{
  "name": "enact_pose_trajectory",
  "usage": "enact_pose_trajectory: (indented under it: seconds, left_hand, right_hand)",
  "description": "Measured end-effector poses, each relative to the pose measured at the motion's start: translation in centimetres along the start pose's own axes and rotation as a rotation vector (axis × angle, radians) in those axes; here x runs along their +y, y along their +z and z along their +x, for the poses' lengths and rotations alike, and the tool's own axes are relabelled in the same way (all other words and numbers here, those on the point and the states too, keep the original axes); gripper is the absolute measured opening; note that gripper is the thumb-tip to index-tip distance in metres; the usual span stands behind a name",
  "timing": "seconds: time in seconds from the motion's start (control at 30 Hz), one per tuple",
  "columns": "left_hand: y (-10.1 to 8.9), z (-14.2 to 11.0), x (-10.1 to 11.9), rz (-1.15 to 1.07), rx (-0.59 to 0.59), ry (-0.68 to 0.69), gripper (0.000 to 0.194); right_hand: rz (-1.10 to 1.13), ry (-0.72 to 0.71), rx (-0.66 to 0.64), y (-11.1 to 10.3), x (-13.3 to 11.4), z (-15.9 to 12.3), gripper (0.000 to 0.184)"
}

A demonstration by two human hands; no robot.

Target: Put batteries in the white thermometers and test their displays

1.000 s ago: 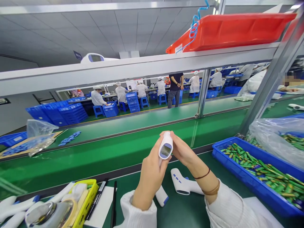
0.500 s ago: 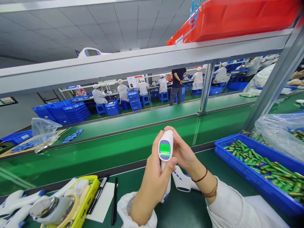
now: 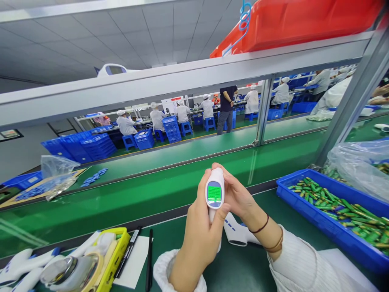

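Note:
A white infrared thermometer [image 3: 214, 190] is held upright in front of me, its small screen lit green and facing me. My left hand [image 3: 197, 239] wraps round its handle with the thumb just under the screen. My right hand [image 3: 238, 194] cups the head of the thermometer from the right side, fingers curled against it. A second white thermometer [image 3: 236, 234] lies on the green bench right below my hands, partly hidden by them.
A blue bin of green batteries [image 3: 331, 202] stands at right, beside a plastic bag [image 3: 358, 162]. A yellow tray [image 3: 114, 255], tape roll, pens [image 3: 148, 259] and more thermometers [image 3: 18, 263] lie at lower left. A green conveyor [image 3: 121, 194] runs ahead. Workers sit far off.
The thermometer's screen went from grey to lit green. My left hand slid up the handle, and the view shifted slightly.

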State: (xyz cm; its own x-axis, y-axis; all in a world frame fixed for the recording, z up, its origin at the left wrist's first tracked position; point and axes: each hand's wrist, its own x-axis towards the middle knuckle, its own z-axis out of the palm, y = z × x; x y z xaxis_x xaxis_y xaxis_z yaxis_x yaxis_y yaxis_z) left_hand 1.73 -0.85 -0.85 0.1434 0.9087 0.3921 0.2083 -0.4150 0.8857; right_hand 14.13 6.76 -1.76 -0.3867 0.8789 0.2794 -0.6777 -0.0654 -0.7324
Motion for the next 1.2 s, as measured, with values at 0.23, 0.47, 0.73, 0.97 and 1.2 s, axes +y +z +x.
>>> enact_pose_trajectory:
  seconds: [0.23,0.47,0.73,0.97,1.2]
  left_hand:
    - [0.1,0.0,-0.1,0.040,0.015,0.025,0.065]
    - [0.1,-0.1,-0.2,0.033,0.025,0.025,0.064]
    - [0.0,-0.2,0.1,-0.023,0.039,-0.019,0.063]
    - [0.7,-0.1,-0.4,0.083,0.227,0.060,0.059]
    - [-0.3,1.5,-1.5,-0.298,0.381,-0.057,0.044]
  right_hand:
    - [0.001,0.037,-0.050,-0.5,-0.1,-0.1,0.043]
    - [-0.041,0.020,-0.073,-0.4,-0.1,-0.3,0.043]
    - [-0.084,0.000,-0.124,-0.1,0.1,-0.4,0.058]
    - [-0.065,-0.028,-0.063,0.2,0.2,0.0,0.052]
    - [-0.587,-0.385,-0.133,1.7,0.9,-1.2,0.054]
